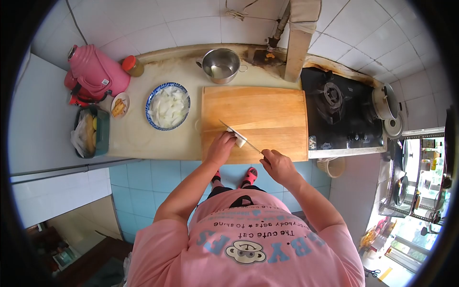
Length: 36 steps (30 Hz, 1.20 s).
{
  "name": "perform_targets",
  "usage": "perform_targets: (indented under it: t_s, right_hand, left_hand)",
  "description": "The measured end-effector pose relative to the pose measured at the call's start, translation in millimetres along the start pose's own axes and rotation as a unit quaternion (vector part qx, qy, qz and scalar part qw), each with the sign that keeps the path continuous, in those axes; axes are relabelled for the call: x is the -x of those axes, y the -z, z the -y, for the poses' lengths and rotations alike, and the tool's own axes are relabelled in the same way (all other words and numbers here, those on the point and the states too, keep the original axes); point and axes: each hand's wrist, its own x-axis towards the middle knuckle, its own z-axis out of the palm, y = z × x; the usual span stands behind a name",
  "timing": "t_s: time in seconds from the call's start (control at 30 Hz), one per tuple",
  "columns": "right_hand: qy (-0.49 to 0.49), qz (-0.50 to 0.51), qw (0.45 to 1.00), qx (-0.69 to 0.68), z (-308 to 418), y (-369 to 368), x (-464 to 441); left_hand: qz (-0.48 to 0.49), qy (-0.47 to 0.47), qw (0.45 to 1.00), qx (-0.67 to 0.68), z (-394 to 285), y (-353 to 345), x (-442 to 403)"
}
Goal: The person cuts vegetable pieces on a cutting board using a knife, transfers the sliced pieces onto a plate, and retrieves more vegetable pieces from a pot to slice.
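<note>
Right hand: wrapped around the handle of the knife; blade slants forward and left. Left hand: curled fingers hold the white piece on the cutting board, near its front edge. The piece lies forward-left of the knife grip, at the blade — left hand nearer. Long axis: partly hidden, cannot be confirmed.

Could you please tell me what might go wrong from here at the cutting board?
The left hand steadies a white piece of food with its fingers right beside the blade of the knife, so a slip could nick them. The right hand works near the front edge of the cutting board, which seems to reach the counter's edge, so cut pieces might drop to the floor.
</note>
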Motion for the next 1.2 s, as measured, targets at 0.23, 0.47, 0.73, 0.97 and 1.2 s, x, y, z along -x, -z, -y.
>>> perform_targets:
  t_s: [0.23, 0.47, 0.73, 0.97, 1.2]
  right_hand:
    - [-0.014, 0.036, 0.999, 0.013, 1, -4, -7]
    - [-0.003, 0.090, 0.993, 0.074, -3, -11, -14]
    - [-0.006, 0.134, 0.987, 0.085, 1, -14, -32]
    - [-0.019, 0.155, 0.985, 0.072, 6, -16, -52]
    - [-0.038, 0.165, 0.983, 0.065, 2, -32, -73]
  left_hand:
    - [-0.039, -0.034, 0.999, 0.008, 7, -4, 1]
    - [-0.032, -0.044, 0.998, 0.026, 13, -3, -2]
    - [-0.037, -0.056, 0.998, 0.019, 21, -13, 2]
    - [-0.041, -0.038, 0.998, 0.038, 16, -10, 1]
    - [-0.029, -0.034, 0.998, 0.036, 14, -9, 3]
